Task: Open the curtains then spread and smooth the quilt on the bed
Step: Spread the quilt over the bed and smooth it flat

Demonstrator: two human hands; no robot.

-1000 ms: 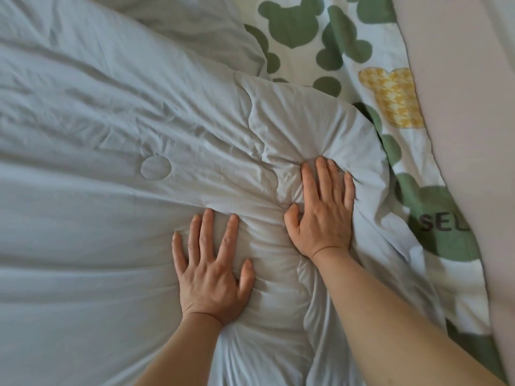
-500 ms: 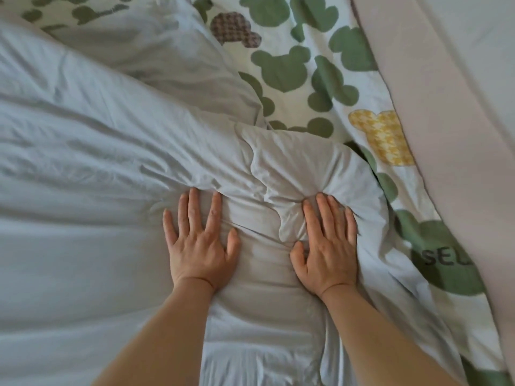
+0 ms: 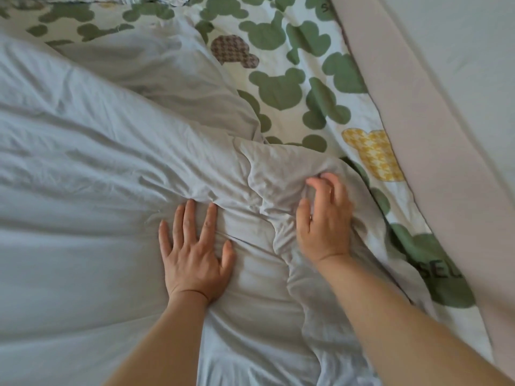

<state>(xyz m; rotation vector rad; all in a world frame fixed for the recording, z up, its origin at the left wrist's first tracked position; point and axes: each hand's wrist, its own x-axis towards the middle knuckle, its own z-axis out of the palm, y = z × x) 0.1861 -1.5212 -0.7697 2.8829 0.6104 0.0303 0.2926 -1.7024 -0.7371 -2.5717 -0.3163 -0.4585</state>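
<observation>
Across the left and centre of the frame the pale grey quilt (image 3: 97,190) lies creased over the bed, its bunched corner at centre right. The left hand (image 3: 195,257) lies flat on it, fingers straight and spread. The right hand (image 3: 326,221), blurred, curls fingers and thumb round that bunched corner. A bear-print sheet (image 3: 278,87) shows at upper right, bordered by a beige band (image 3: 418,135).

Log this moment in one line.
left hand: flat on pale grey quilt | right hand: curled into its fold | phase: smoothing
</observation>
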